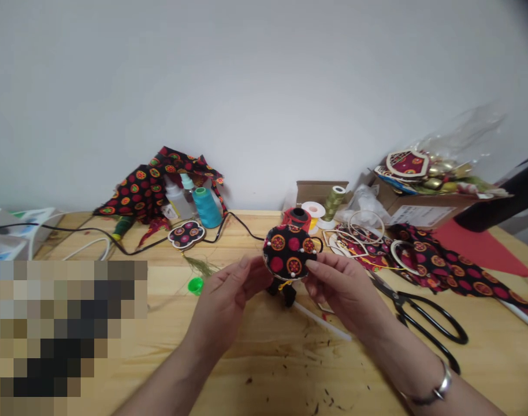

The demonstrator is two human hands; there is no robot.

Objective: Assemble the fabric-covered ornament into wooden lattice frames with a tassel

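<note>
Above the middle of the table I hold up a round fabric-covered disc (pixel 289 252), black with red and orange circle patterns and a few small white bead-like dots. My left hand (pixel 229 292) grips its left edge, with part of the fingers hidden behind it. My right hand (pixel 339 283) pinches the lower right edge, thumb in front. Yellow thread (pixel 285 284) hangs at the disc's bottom edge. Beneath it lie a small black object (pixel 289 296) that I cannot make out and a white stick (pixel 324 322). Black-handled scissors (pixel 420 315) rest beside my right forearm.
A similar tasselled ornament (pixel 186 234), a green cap (pixel 195 286), a teal thread cone (pixel 207 208) and patterned cloth (pixel 136 190) lie left. Behind the disc stands an olive thread spool (pixel 334 203). To the right are more patterned cloth (pixel 437 260) and a cardboard box (pixel 428 209).
</note>
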